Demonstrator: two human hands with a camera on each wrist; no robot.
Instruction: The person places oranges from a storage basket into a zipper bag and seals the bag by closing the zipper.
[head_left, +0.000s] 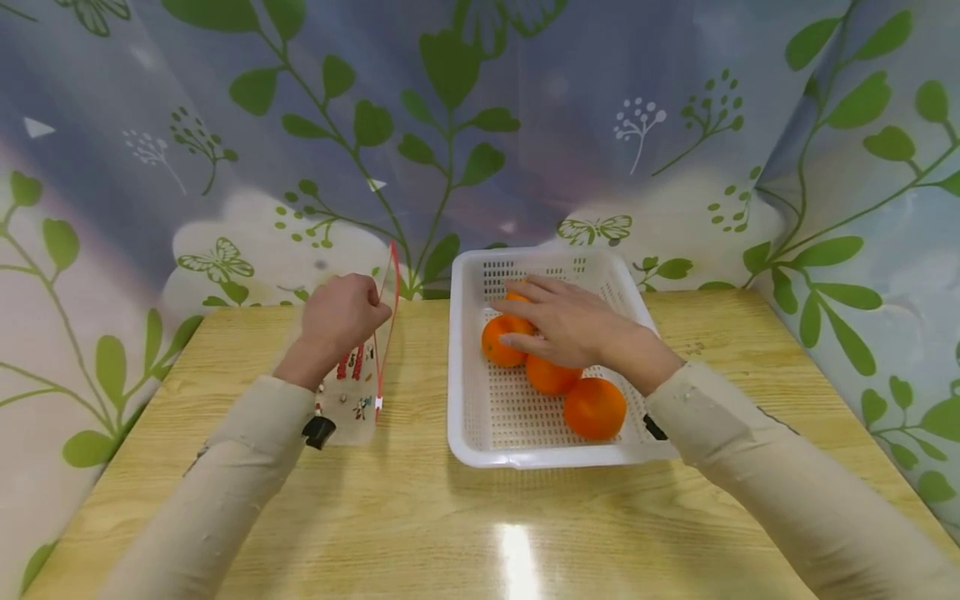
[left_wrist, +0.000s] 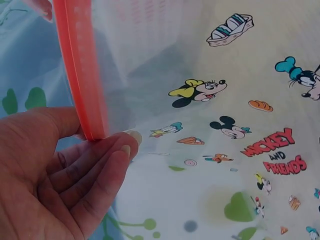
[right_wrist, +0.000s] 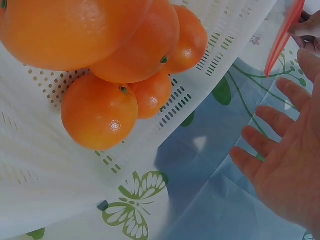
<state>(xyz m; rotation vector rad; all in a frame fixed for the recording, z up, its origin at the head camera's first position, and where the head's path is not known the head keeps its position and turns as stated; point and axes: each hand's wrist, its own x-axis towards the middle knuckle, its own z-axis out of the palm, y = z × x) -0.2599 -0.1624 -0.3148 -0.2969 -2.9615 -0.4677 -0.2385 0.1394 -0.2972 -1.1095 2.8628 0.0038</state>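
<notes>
Evidently, the left hand [head_left: 339, 318] pinches the red edge [left_wrist: 82, 70] of a clear bag [head_left: 352, 410], at nine o'clock from the white basket [head_left: 457, 358]; steadiness there should help. Oranges [head_left: 595, 410] lie inside, nearest at five o'clock; above, the right hand [head_left: 573, 323] grasps nothing, fingers extended; cupping probably suits.

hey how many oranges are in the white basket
5, all in the basket. In the right wrist view: one orange upper left; one beside it; one furthest right; one below that, partly covered; one lowest. More may be hidden.
</notes>
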